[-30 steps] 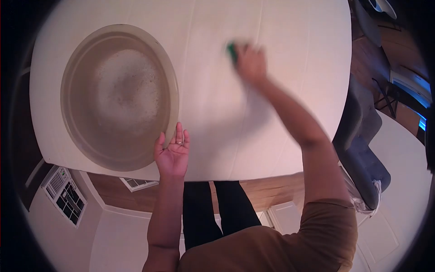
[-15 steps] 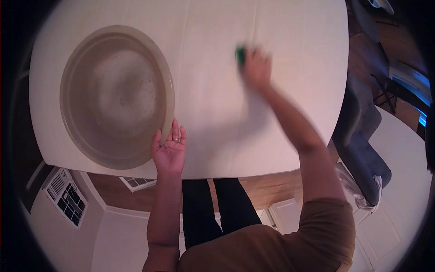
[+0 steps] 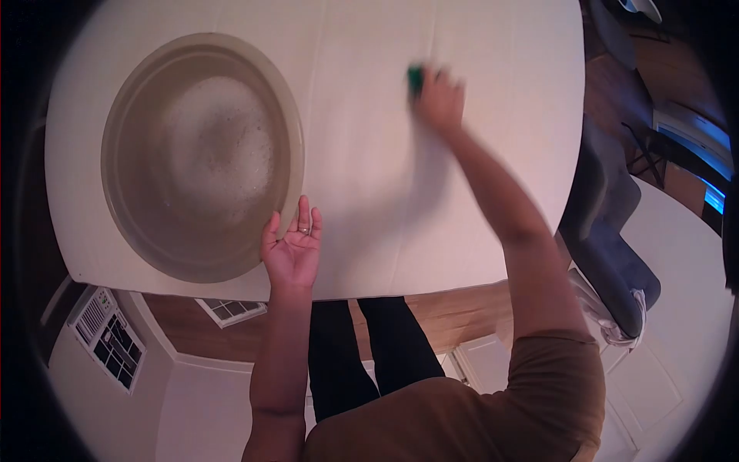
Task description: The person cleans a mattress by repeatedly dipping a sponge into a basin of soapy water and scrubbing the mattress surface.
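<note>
Seeing right hand (image 3: 443, 100) shifted a little sideways over surface (image 3: 516, 138) versus a second ago, further from basin (image 3: 112, 162). Still clenched on green pad (image 3: 416, 79), carried at finger end of right hand, on its left side. Too blurred there to confirm exact finger placement, or to tell pressing on surface from skimming just above. Would read sideways shift with unchanged grip as a rubbing stroke under way, not a put-down and not a trip back to basin. Not seeing much change at left hand (image 3: 291, 250): holding nothing, palm up, fingers spread, just beside near right part of basin rim. Can't tell light contact with rim from a small gap. Would call left hand idle, or steadying at most, with no real grasp on basin. Have basin ahead and to left of left hand, well apart from right hand, with frothy water (image 3: 219, 138) inside looking much as before. Noting a slight view shift between frames too, so discounting part of apparent motion.
</note>
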Tool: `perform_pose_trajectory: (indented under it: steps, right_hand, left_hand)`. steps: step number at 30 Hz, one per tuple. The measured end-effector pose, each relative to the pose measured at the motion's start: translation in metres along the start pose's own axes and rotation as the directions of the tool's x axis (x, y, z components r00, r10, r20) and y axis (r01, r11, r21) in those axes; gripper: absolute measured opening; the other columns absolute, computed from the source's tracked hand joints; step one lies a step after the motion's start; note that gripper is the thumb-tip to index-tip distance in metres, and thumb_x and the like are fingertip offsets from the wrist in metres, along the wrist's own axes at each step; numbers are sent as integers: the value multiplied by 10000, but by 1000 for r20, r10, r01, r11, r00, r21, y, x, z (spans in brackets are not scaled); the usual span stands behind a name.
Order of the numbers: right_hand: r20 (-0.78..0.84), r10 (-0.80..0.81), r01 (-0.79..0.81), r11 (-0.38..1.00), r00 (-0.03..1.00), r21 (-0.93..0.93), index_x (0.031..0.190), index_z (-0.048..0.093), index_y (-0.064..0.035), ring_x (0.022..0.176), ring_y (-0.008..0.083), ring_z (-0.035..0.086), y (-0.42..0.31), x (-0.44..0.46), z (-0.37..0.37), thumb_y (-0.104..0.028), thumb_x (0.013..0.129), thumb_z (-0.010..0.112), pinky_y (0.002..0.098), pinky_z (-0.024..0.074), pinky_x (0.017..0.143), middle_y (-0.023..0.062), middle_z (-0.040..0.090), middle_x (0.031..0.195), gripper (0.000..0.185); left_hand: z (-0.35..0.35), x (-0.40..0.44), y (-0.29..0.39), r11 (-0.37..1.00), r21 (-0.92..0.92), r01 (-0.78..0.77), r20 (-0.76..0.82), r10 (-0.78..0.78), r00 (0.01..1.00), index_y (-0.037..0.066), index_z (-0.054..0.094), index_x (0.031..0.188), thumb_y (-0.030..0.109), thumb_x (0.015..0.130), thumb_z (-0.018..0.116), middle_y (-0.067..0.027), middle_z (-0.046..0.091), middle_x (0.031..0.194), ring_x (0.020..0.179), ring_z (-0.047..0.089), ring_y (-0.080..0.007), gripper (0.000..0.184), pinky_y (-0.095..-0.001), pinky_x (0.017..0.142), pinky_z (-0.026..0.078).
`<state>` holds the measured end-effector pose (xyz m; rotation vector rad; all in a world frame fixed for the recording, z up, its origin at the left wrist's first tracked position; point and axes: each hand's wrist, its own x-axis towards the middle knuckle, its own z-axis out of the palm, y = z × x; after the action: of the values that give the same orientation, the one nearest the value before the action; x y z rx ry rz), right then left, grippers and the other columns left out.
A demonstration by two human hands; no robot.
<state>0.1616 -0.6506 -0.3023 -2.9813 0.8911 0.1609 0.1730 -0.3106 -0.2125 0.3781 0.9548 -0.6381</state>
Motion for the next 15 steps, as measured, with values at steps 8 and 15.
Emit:
perform_pose_trajectory:
  steps: [8, 15]
  right_hand:
    - [253, -67, 11, 976, 965, 219, 1312, 428, -73, 986, 405, 562, -62, -255, 17, -184, 754, 621, 527, 396, 893, 261, 490, 1182, 601]
    - [-94, -152, 171, 646, 984, 744, 1308, 415, -61, 953, 402, 535, -148, -182, -160, -19, 734, 625, 465, 440, 812, 206, 542, 1028, 612]
  left_hand:
    - [-15, -11, 8, 999, 48, 9, -28, -8, 1000, 49, 502, 1189, 163, 878, 584, -150, 547, 1220, 1203, 502, -272, 341, -440, 1013, 411]
    - [-40, -42, 31, 955, 291, 55, -4, -56, 998, 26, 499, 1168, 180, 880, 559, -164, 585, 1140, 1146, 541, -264, 332, -452, 1019, 402]
